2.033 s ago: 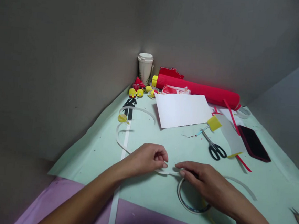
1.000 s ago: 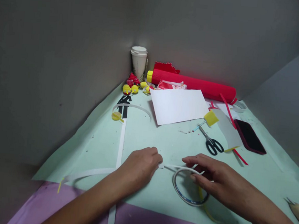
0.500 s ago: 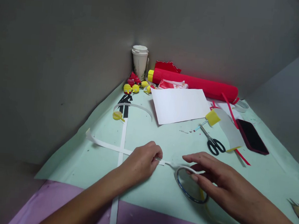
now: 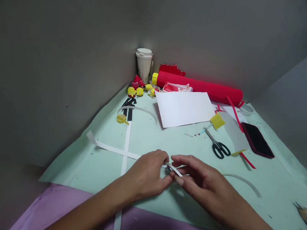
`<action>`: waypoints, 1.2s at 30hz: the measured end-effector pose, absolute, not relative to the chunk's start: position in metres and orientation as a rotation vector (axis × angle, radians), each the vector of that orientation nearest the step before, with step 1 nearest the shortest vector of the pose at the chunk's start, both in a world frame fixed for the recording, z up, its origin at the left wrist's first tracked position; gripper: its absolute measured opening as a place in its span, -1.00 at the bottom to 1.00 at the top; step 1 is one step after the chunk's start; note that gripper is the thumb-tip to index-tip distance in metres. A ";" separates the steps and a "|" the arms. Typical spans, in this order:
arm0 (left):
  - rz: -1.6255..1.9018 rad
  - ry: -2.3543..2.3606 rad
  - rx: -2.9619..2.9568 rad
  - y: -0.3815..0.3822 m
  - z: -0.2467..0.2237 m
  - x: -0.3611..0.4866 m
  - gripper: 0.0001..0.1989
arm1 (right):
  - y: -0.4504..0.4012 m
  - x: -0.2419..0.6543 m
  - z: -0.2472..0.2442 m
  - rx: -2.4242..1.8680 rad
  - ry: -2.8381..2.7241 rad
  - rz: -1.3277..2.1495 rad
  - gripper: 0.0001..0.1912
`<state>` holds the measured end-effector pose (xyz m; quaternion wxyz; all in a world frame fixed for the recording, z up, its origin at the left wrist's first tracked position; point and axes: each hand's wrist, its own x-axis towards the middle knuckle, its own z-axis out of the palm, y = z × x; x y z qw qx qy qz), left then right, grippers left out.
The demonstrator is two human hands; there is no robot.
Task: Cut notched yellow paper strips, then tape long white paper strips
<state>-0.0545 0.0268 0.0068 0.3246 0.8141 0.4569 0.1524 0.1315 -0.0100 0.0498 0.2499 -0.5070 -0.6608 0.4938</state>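
My left hand (image 4: 150, 173) is closed around the right part of a horizontal white paper strip (image 4: 113, 149), its fingertips near a small rolled coil. This strip crosses a long vertical white strip (image 4: 127, 141) that runs down past the front edge. Close by on the right, my right hand (image 4: 198, 180) pinches the white strip coil (image 4: 175, 170), whose dark inner side shows between the two hands. The fingertips of both hands nearly meet. My palms hide part of the coil.
Black-handled scissors (image 4: 220, 148), a phone (image 4: 257, 140) and a curved loose strip (image 4: 245, 182) lie on the right. Behind are a white sheet (image 4: 184, 108), a red roll (image 4: 198, 86) and a lidded cup (image 4: 144, 65). Small yellow figures (image 4: 131, 91) stand back left.
My right hand has moved left to my left hand. The large loop it held is now a smaller coil between the hands. A curved strip shows on the table at right.
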 end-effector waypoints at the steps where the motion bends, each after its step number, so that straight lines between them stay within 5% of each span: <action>1: 0.410 1.202 2.128 0.027 0.006 -0.054 -0.81 | -0.008 0.129 0.050 -1.363 -1.763 1.388 -0.60; 7: 0.425 1.222 2.063 0.030 0.003 -0.053 -0.79 | 0.000 0.128 0.056 -1.305 -1.694 1.531 -0.57; 16: 0.407 1.217 1.928 0.039 0.004 -0.058 -0.65 | -0.010 0.225 0.034 -1.686 -2.231 0.786 -0.71; 25: 0.378 1.166 1.830 0.046 0.005 -0.064 -0.67 | -0.058 0.220 0.028 -1.672 -2.367 1.016 -0.64; 36: 0.383 1.126 1.803 0.049 0.002 -0.065 -0.63 | 0.001 0.201 0.020 -1.743 -2.269 0.997 -0.80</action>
